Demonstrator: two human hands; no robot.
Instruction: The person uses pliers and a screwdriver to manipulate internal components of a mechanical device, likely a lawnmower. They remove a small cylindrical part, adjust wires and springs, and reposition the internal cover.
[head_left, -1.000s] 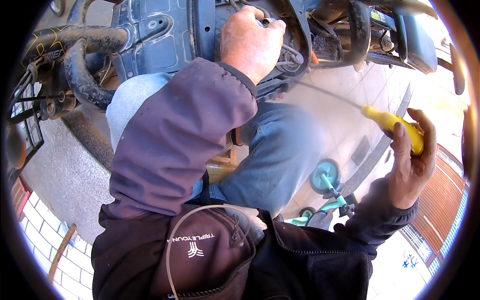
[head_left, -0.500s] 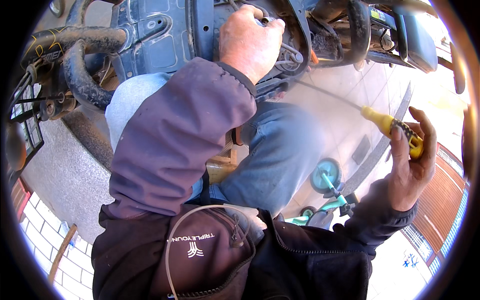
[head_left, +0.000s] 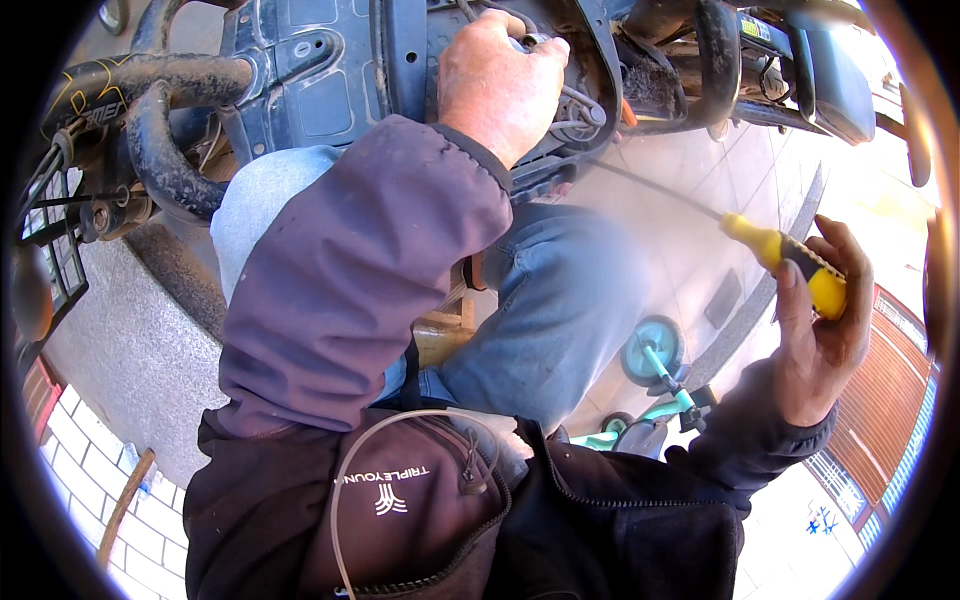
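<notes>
My right hand (head_left: 825,320) grips the yellow-and-black handle of a long screwdriver (head_left: 752,238) between thumb and fingers. The thin shaft slants up and left toward the lower edge of a dusty vehicle body; where its tip ends I cannot make out. My left hand (head_left: 503,88) reaches into an opening in the dark blue plastic body panel (head_left: 320,85), fingers curled over a metal part (head_left: 535,42). Most of those fingertips are hidden behind the hand. A metal lever-like part (head_left: 580,112) lies just to the right of it.
Black tubular bars (head_left: 165,150) stand out at the left, with another bar (head_left: 718,70) at the right. My jeans-clad knees (head_left: 560,290) sit close under the body. A small turquoise wheeled toy (head_left: 655,350) stands on the paving below the right hand. A stick (head_left: 125,505) leans at lower left.
The screwdriver handle has turned about its axis in my right fingers, so a different side of the yellow and black grip shows. My left hand has stayed in place.
</notes>
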